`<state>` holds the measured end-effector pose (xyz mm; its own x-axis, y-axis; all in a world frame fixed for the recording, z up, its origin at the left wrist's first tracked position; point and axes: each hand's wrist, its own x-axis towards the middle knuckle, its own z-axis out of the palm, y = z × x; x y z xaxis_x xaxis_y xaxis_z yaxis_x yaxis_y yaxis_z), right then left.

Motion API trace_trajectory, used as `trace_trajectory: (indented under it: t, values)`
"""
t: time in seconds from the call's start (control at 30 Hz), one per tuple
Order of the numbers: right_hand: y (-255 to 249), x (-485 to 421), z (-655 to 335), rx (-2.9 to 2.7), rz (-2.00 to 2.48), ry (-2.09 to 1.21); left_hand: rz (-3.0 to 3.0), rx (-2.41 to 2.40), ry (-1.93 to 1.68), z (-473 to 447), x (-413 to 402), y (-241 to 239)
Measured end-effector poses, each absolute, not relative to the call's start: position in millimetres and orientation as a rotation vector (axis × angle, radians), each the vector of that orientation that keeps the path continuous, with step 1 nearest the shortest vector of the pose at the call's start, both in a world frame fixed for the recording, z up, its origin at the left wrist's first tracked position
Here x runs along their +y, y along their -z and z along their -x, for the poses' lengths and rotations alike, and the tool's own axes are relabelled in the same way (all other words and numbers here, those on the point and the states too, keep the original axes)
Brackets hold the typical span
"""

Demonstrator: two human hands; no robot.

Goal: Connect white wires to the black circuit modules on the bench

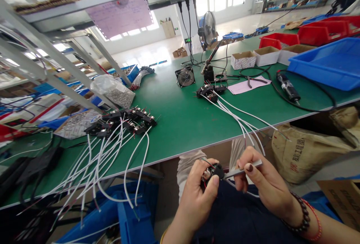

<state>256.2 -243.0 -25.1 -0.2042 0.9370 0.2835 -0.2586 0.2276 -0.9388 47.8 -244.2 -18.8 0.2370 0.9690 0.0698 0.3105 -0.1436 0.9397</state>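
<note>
Over my lap, in front of the table edge, my left hand (pixel 201 189) grips a small black plastic part (pixel 217 172) with a metal piece and thin red and green wires. My right hand (pixel 261 184) is closed on a flat grey metal tool (pixel 247 169) that looks like tweezers. The tool's far end reaches the black part's right side; whether it goes inside cannot be made out. A white cable (pixel 253 194) runs below the right hand. Similar black parts with white cables lie in a left pile (pixel 135 118) and a smaller back pile (pixel 209 92).
The green table (pixel 174 131) bears a soldering iron (pixel 212 56) in its stand, a small square fan (pixel 185 77), pliers (pixel 249 82) on pink paper and a corded electric screwdriver (pixel 288 86). A blue tray (pixel 332 64) and red bins (pixel 322 33) stand right; a blue crate (pixel 137 210) sits below left.
</note>
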Motion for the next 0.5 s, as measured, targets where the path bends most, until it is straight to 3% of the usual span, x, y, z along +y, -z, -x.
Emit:
trace_trajectory:
  t: [0.5]
  values:
    - [21.7,-239.3,-256.0,-1.296,0.721,-1.324,-1.626,1.231,-0.943,-49.7,-244.2,17.4]
